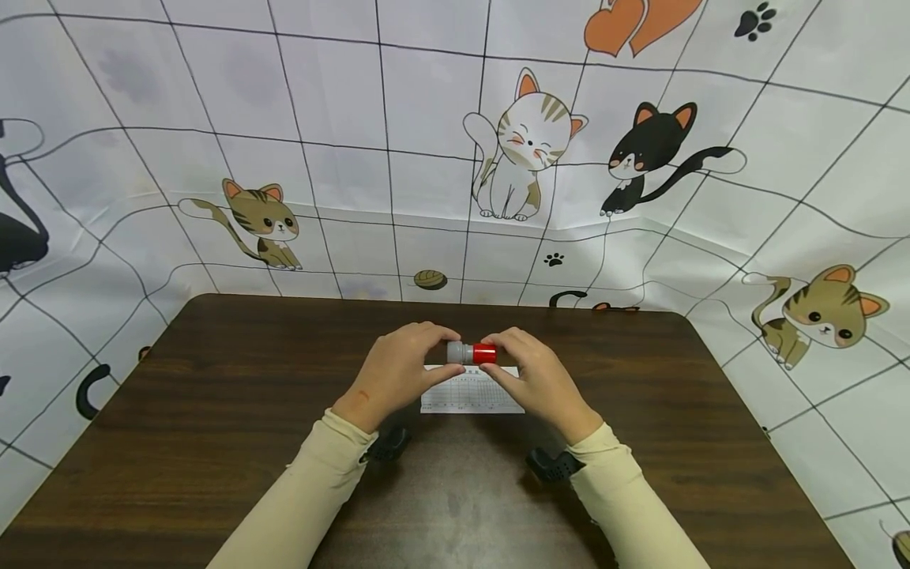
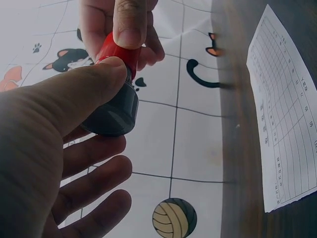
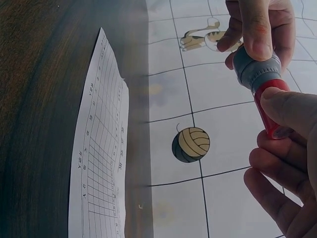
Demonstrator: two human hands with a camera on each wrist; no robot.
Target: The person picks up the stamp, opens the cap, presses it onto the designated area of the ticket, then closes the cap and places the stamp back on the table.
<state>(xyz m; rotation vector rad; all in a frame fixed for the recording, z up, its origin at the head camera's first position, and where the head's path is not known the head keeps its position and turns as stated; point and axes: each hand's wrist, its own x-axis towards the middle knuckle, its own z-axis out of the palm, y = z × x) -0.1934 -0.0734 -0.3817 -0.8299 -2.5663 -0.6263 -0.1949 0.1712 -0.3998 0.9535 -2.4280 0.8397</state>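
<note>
A small red-and-grey stamp-like cylinder (image 1: 485, 353) is held level above the far half of the table, between both hands. My left hand (image 1: 394, 367) pinches its wider grey end (image 2: 121, 113) between thumb and fingers. At the red end (image 3: 265, 110), my right hand (image 1: 543, 379) grips with thumb and fingertips. The two parts are joined at a narrow, ribbed neck. Below and slightly nearer lies a printed paper sheet (image 1: 472, 401) with a ruled grid; neither hand touches it.
The brown wooden table (image 1: 235, 411) has rounded far corners. Behind and beside it hangs a white sheet (image 1: 341, 182) with grid lines and cartoon cats. A black band with a device (image 1: 391, 444) sits on each wrist.
</note>
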